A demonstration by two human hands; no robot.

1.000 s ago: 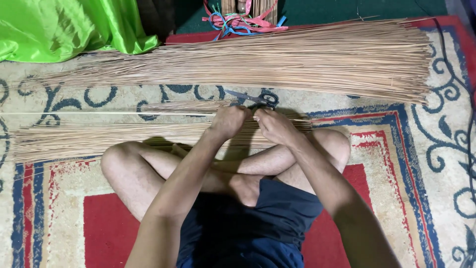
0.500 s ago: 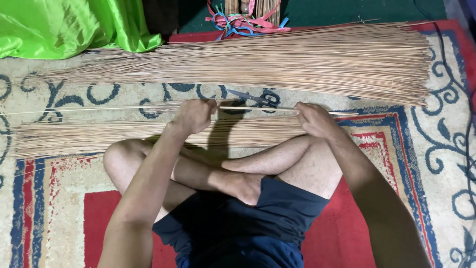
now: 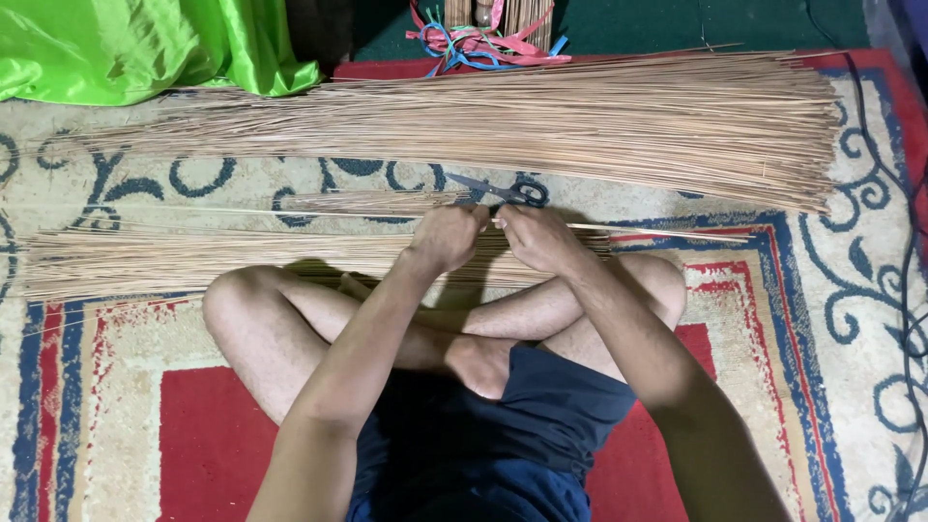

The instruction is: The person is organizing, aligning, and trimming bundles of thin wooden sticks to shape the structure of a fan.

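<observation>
Both hands (image 3: pixel 493 237) on thin sticks (image 3: pixel 193 259)

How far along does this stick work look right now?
Looks done: a smaller bundle of thin sticks lies gathered just before the crossed legs. In hand: the left hand and right hand meet over one long thin stick, pinching it; scissors lie just beyond. Left: the big pile of sticks further out looks untouched, so I would guess most remains.
</observation>
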